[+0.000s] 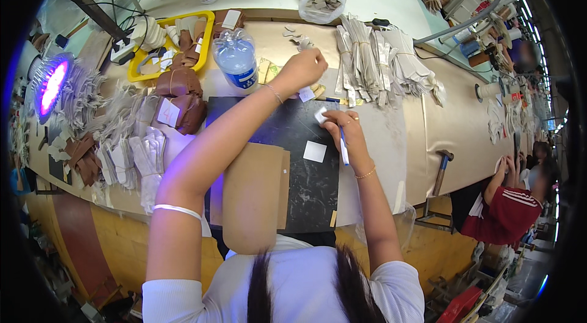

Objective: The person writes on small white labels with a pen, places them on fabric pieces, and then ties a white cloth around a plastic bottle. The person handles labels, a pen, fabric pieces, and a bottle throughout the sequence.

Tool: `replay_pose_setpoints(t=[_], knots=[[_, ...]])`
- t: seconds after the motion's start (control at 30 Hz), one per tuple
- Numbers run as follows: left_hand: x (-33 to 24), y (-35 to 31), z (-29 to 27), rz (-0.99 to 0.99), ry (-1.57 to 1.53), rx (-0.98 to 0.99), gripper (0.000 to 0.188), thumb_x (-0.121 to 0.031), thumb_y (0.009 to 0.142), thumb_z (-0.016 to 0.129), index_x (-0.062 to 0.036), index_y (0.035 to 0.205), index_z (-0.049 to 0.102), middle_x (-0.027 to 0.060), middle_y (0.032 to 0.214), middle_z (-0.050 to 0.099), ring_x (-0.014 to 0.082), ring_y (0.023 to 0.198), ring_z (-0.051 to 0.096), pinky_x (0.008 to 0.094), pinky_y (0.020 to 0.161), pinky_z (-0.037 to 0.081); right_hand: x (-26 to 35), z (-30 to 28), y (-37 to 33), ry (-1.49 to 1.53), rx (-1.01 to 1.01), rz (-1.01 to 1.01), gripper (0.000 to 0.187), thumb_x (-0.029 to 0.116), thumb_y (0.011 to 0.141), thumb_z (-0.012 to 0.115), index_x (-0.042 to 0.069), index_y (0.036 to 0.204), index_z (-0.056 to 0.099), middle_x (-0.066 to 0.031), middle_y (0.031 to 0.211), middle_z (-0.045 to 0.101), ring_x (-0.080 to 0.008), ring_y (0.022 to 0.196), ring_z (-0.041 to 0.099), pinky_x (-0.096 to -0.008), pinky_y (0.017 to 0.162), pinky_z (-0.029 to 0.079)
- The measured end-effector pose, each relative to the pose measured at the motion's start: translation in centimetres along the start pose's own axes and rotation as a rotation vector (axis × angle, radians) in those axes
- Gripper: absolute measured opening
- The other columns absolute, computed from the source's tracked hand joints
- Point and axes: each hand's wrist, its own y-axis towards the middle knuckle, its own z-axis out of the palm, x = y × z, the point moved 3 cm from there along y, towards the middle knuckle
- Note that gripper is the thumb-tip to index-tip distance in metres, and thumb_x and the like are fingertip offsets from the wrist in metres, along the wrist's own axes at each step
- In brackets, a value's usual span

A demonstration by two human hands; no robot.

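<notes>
My left hand (302, 70) reaches to the far side of the black mat (315, 194), fingers curled, beside small loose grey pieces (304, 45). Anything inside its fingers is hidden. Above the mat's right edge, my right hand (348, 130) grips a white and blue pen (344, 149), pointing down toward me. A small white piece (320, 116) is pinched at its fingertips. On the mat lies a white square of paper (315, 152). Brown cardboard sheets (251, 194) cover the mat's near left part. A small white slip (306, 94) rests below my left wrist.
A large clear bottle (235, 61) stands left of my left forearm, by a yellow basket (205, 39). Brown leather-like bundles (179, 84) and tied pale strips (147, 158) lie left. More strip bundles (367, 60) lie far right. A hammer (441, 170) and a co-worker in red (504, 213) are right.
</notes>
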Motion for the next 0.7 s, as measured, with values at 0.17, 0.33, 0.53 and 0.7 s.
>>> replay_pose_setpoints(t=[0.17,0.33,0.53,0.7], knots=[[-2.7,-1.7,-2.0,-0.286,-0.620,0.053,0.052,-0.001,0.081,0.043,-0.0063,0.132,0.054,0.0012,0.078,0.047,0.0123,0.067,0.037,0.0270,0.059,0.035,-0.3,0.5,0.7,0.363,-0.269,-0.021,0.024,0.025,0.101,0.055,0.004,0.112,0.060,-0.0084,0.096,0.073,-0.0183,0.089,0.065,-0.0315,0.084,0.048],[-2.0,-1.9,-1.2,-0.294,-0.533,0.122,0.063,0.007,0.075,0.044,-0.0061,0.136,0.050,0.0073,0.087,0.051,0.0128,0.073,0.044,0.0252,0.060,0.039,-1.5,0.1,-0.2,0.238,-0.107,0.200,0.018,0.022,0.097,0.061,0.005,0.101,0.061,-0.0061,0.090,0.069,-0.0194,0.084,0.063,-0.0333,0.086,0.045],[-2.1,-1.4,-1.0,-0.206,-0.575,0.083,0.081,0.022,0.068,0.056,-0.0057,0.144,0.043,0.0134,0.098,0.057,0.0190,0.082,0.056,0.0284,0.072,0.052,-1.5,1.5,2.7,0.145,-0.172,-0.013,0.013,0.016,0.092,0.065,0.005,0.099,0.062,-0.0089,0.087,0.067,-0.0261,0.084,0.061,-0.0380,0.088,0.042],[-0.3,-0.9,-0.9,-0.184,-0.596,0.114,0.077,0.022,0.071,0.065,-0.0027,0.141,0.045,0.0157,0.100,0.062,0.0215,0.085,0.066,0.0286,0.073,0.057,-1.7,1.0,2.8,0.585,-0.271,0.102,0.020,0.021,0.103,0.052,0.003,0.112,0.054,-0.0100,0.099,0.071,-0.0187,0.096,0.063,-0.0322,0.089,0.048]])
